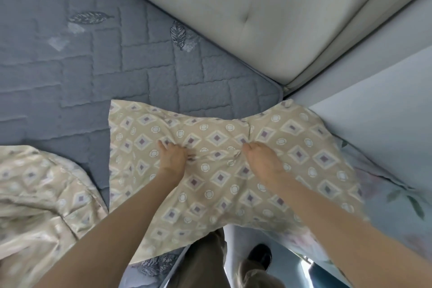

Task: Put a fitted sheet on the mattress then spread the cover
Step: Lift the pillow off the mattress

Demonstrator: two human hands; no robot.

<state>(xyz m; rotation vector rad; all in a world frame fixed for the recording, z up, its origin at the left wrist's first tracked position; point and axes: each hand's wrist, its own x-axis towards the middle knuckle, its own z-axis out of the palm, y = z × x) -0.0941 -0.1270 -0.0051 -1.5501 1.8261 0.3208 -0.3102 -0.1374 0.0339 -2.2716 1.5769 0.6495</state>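
A bare blue-grey quilted mattress point(98, 72) fills the upper left. A beige pillow point(233, 170) with a diamond and circle print lies over the mattress's near corner and partly hangs past its edge. My left hand point(174, 155) grips a bunch of its fabric near the middle. My right hand point(261, 159) pinches a fold of the same fabric a little to the right. A second piece of bedding in the same beige print point(39, 199) lies crumpled on the mattress at lower left.
A cream tufted headboard point(245, 18) runs along the mattress's far edge. A pale wall point(378, 105) stands at right. Light floral fabric point(397, 196) lies under the pillow's right side. My legs and a dark shoe point(259, 255) stand on the floor below.
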